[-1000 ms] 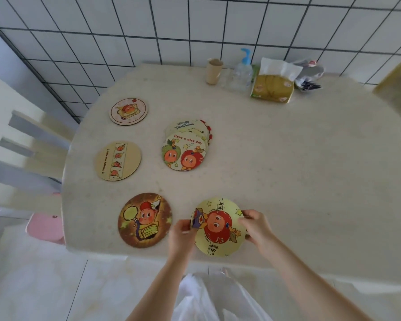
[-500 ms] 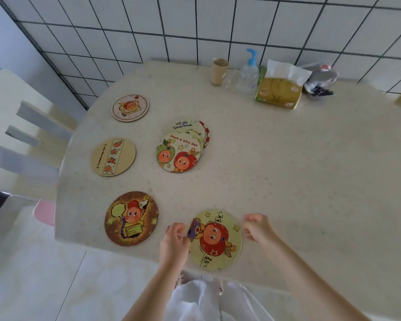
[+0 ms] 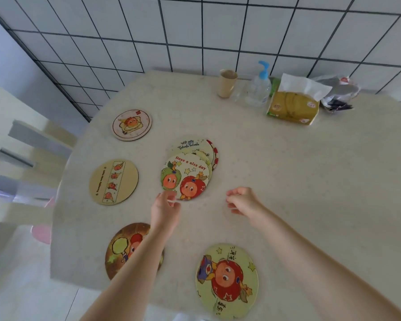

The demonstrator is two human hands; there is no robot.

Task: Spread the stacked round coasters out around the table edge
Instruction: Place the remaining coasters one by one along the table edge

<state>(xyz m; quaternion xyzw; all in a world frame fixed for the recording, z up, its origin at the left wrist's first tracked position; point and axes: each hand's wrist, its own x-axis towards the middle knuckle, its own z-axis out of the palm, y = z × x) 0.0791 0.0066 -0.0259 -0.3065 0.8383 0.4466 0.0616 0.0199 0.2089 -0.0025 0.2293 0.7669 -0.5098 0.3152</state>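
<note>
The coaster stack (image 3: 190, 170) lies fanned mid-counter, just ahead of both grips. The left hand (image 3: 164, 209) has loosely curled fingers touching the top coaster's near rim, holding nothing; the right hand (image 3: 242, 201) is half-open and empty. The coasters look thin, stiff and light: best pinched at the rim. Four lie singly; the stack shows about four.
</note>
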